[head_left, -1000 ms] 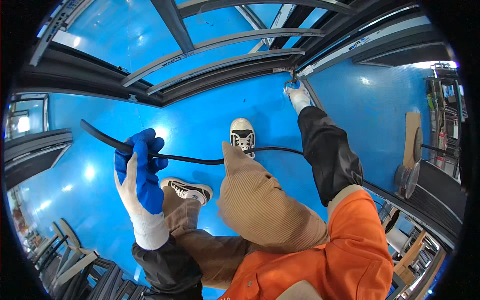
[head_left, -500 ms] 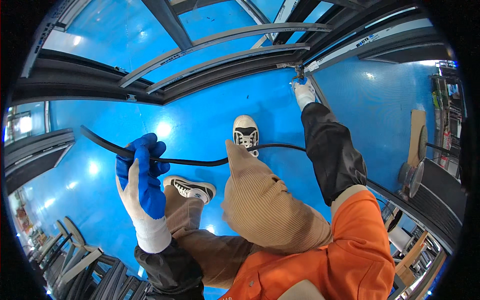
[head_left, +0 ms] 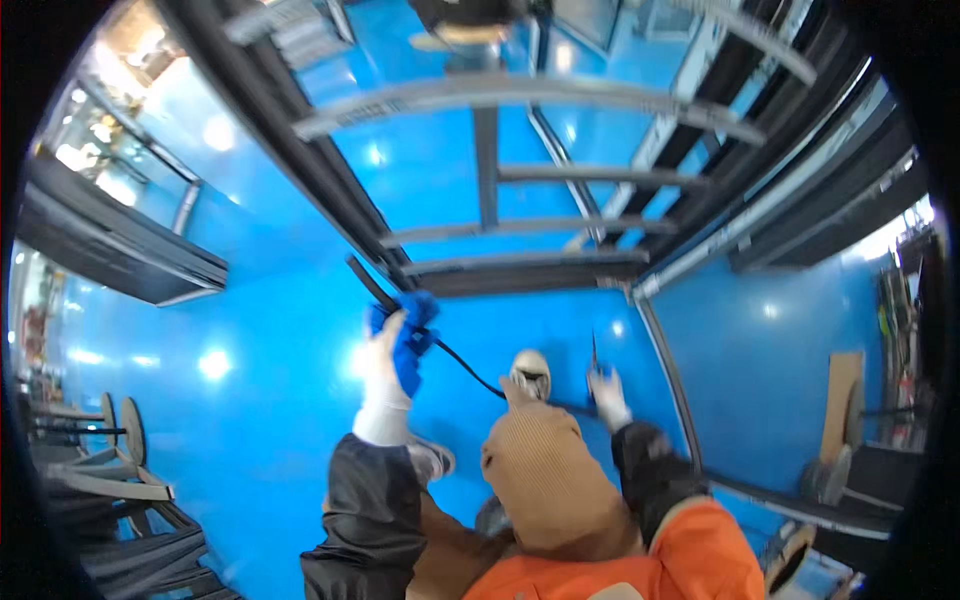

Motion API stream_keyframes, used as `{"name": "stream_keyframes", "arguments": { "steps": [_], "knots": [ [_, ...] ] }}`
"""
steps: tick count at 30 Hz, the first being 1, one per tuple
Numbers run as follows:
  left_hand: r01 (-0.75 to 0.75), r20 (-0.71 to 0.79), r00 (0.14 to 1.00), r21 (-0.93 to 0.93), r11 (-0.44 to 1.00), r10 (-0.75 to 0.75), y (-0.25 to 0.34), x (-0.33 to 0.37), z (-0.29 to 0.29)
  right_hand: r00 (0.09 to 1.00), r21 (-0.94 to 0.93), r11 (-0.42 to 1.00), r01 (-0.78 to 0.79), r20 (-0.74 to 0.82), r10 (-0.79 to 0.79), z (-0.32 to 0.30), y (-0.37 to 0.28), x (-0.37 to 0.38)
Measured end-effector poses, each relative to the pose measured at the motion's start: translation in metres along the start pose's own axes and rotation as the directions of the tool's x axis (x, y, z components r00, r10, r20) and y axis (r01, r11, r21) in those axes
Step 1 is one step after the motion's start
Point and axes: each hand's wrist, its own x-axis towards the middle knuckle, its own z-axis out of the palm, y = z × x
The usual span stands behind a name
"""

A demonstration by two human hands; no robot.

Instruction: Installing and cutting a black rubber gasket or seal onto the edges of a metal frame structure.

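Note:
My left hand (head_left: pixel 398 350), in a white glove with blue-coated fingers, is closed round a black rubber strip (head_left: pixel 466 369). One end of the strip sticks up past the fingers, near the dark metal frame (head_left: pixel 540 280). From there the strip sags towards my raised knee and shoe, and its far part is hard to follow. To the right, my gloved right hand (head_left: pixel 608 396) is closed on a thin, dark, pointed tool (head_left: pixel 594 350). The tool points away from me, short of the frame's near right corner. Blur hides its exact kind.
Grey crossbars (head_left: pixel 540 95) span the large frame ahead. A long rail (head_left: pixel 668 370) runs along my right side. Dark profiles (head_left: pixel 120 235) stand at the left, and stacked dark parts (head_left: pixel 130 540) lie at the lower left. A cardboard piece (head_left: pixel 843 405) is at the right.
The view has shifted. My right hand has drawn back from the frame's corner, and the pointed tool now shows. My left hand has come closer to the frame with the rubber strip.

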Motion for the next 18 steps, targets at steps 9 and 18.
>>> {"name": "stream_keyframes", "arguments": {
  "steps": [9, 18],
  "knots": [
    [0.176, 0.100, 0.982, -0.198, 0.964, -0.159, -0.026, -0.006, -0.003, 0.947, 0.568, 0.764, -0.307, 0.103, 0.304, -0.066, -0.142, -0.080],
    [0.305, 0.524, 0.851, -0.451, 0.839, -0.027, -0.019, -0.019, 0.023, 0.795, 0.048, 0.832, 0.552, 0.269, -0.543, -0.069, -0.434, -0.056]
  ]
}}
